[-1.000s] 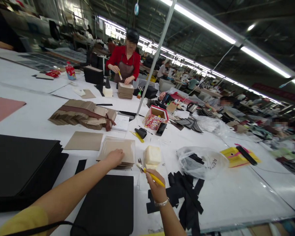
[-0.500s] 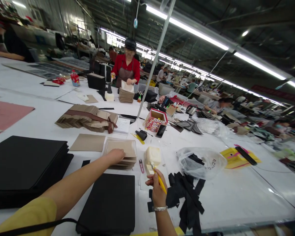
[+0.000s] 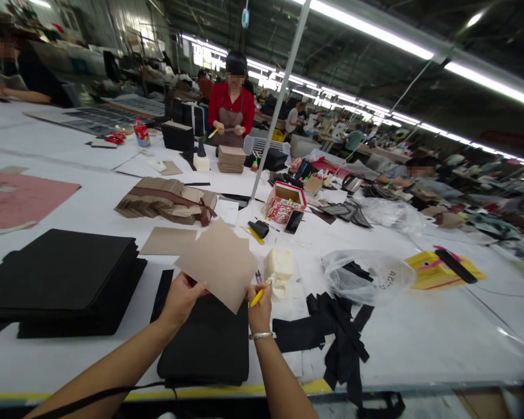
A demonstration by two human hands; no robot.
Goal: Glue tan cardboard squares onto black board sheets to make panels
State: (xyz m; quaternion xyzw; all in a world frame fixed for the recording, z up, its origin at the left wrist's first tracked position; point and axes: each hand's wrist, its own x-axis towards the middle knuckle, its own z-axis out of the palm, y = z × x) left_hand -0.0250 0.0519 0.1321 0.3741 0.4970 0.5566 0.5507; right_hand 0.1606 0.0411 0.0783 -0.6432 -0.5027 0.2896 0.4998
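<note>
While lifted clear of the worktop (image 3: pixel 419 343), tan card sheet (image 3: pixel 220 263) pinched by left hand (image 3: pixel 181 297) and right hand (image 3: pixel 258 311), right grip also closed around yellow brush (image 3: pixel 259 295), above black pad (image 3: pixel 209 343)

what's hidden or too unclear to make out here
Head view, the only one:
- Stack of tan sheets: hidden behind the tan card the left hand holds up.
- Yellow-handled tool in the right hand: its tip is covered by the card's edge.
- Print on the clear plastic bag: too small to read.
- Far benches at right: blurred.
- Black strips: partly cut off by the table's front edge.
</note>
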